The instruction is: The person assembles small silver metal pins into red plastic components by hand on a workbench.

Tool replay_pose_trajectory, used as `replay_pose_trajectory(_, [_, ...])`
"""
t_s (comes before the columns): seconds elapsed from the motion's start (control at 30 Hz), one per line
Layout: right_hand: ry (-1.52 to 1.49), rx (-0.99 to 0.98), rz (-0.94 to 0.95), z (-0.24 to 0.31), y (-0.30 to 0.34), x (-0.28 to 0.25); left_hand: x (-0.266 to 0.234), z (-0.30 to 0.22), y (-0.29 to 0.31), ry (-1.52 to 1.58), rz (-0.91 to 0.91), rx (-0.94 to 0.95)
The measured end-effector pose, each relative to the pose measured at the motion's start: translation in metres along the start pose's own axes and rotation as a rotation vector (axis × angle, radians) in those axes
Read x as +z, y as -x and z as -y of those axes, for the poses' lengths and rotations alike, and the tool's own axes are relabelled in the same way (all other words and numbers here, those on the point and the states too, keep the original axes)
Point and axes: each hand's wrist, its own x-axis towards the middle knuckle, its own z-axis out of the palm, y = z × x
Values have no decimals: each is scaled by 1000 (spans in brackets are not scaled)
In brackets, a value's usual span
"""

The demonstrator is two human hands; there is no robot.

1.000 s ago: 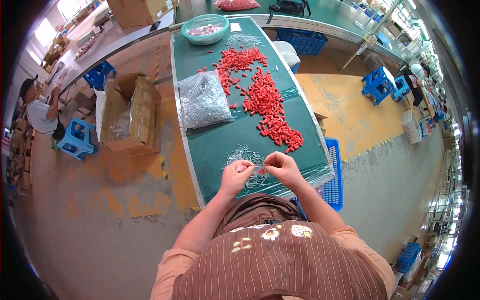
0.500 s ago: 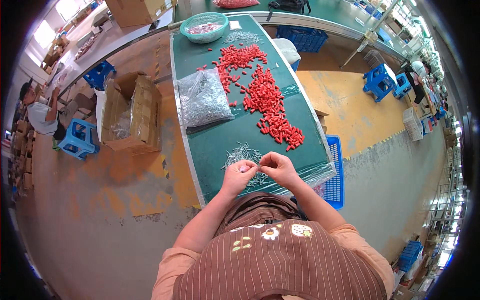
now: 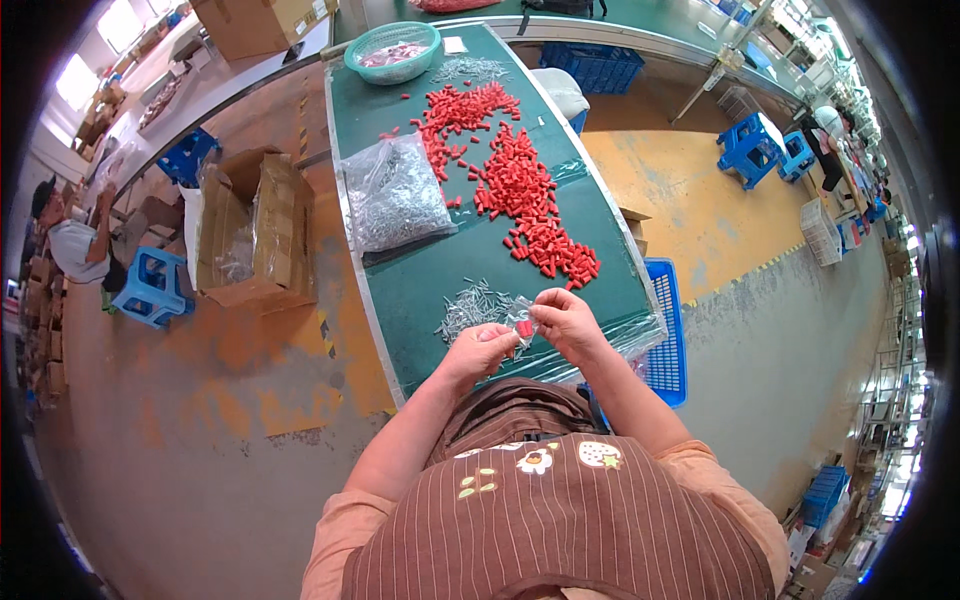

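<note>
Between my hands is a small clear plastic bag [image 3: 523, 326] with red pieces inside. My left hand [image 3: 482, 350] pinches its lower left side, fingers closed. At its upper right, my right hand [image 3: 562, 319] grips the edge between thumb and fingers. Just beyond and beneath the hands lies a loose pile of silver screws [image 3: 470, 307]. Farther up the green table [image 3: 400, 290] spreads a long heap of red wall plugs [image 3: 520, 180]. A large clear bag [image 3: 397, 195] full of silver screws rests left of that heap.
A pale green basket [image 3: 392, 72] holding small bags stands at the table's far end, near another scatter of screws [image 3: 470, 69]. Below the table's right edge is a blue crate [image 3: 664, 340]. An open cardboard box [image 3: 255, 235] and blue stool [image 3: 152, 285] are at left, with a person [image 3: 75, 240] beyond.
My right hand has moved slightly up and away from the left. The small bag with red pieces, earlier mostly hidden, now shows between them. The whole view has shifted slightly.
</note>
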Motion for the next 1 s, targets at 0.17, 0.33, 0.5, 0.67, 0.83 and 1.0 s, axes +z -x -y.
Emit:
replay_pose_trajectory(0.17, [-30, -30, -57, 10, 11, -2, -1, 2, -3, 158, 131, -37])
replay_pose_trajectory(0.33, [236, -300, -202, 55, 44, -53, -16, 8, -4, 444, 161, -10])
replay_pose_trajectory(0.5, [454, -518, -488, 78, 79, -156, -14, 2, -4, 491, 80, 2])
replay_pose_trajectory(0.67, [783, -571, -788, 68, 91, -186, -6, -1, -4, 282, 8, 52])
replay_pose_trajectory(0.83, [711, -570, -555, 42, 73, -138, -3, 3, -5, 110, -47, 89])
replay_pose_trajectory(1.0, [682, -434, -192, 23, 58, -66, 0, 7, -4, 109, -134, 91])
